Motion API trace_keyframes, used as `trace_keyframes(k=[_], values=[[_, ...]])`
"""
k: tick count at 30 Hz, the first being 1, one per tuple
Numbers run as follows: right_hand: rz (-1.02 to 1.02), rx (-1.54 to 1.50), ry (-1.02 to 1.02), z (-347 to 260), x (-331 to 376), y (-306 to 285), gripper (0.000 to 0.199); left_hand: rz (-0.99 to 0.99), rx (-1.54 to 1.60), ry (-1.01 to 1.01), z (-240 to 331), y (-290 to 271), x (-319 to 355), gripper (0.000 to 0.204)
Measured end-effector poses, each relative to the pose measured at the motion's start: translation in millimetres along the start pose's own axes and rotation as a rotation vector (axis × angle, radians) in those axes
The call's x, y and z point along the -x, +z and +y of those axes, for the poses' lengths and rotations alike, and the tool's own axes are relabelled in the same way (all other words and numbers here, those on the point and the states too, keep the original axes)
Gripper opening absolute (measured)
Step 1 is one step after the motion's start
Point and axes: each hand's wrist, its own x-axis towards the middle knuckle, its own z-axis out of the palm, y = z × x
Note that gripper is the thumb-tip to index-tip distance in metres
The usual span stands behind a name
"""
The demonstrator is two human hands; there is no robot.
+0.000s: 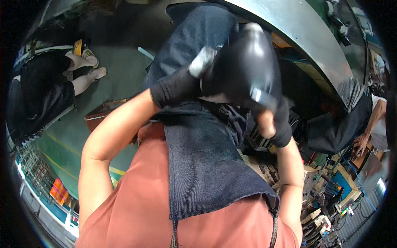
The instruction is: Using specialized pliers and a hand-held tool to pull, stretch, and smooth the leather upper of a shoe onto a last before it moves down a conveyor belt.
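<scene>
A glossy black piece shaped like a shoe (252,62), blurred by motion, rests over my lap against the dark apron (202,161). My left hand (198,68), in a black wrist covering with something pale grey over the fingers, grips its left side. On the other side my right hand (268,124), also covered in black at the wrist, is closed with the bare thumb showing. It holds a blurred tool with a shiny metal end (262,97), close against the black piece. Most of the right fingers are hidden.
A grey metal bench edge (306,29) curves along the far right. Tools and wooden parts (326,198) crowd the lower right, near another person's hand (362,142). At left another person's legs (84,76) stretch out near a brown box (103,111) on the green floor.
</scene>
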Motion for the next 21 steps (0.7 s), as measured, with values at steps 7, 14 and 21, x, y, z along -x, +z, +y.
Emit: trace_keyframes(k=[7, 14, 21], values=[[0.119, -0.564, 0.533, 61.7, -42.8, -9.8, 0.060, 0.419, -0.850, -0.572, 8.4, 24.2, -26.8, 0.066], [0.143, -0.510, 0.634, 57.2, -55.1, -25.1, 0.063, 0.397, -0.447, -0.444, 9.9, -7.0, -25.3, 0.052], [0.077, -0.545, 0.648, 68.8, -63.1, -30.9, 0.069, 0.519, -0.605, -0.500, 12.6, -10.7, -67.4, 0.046]])
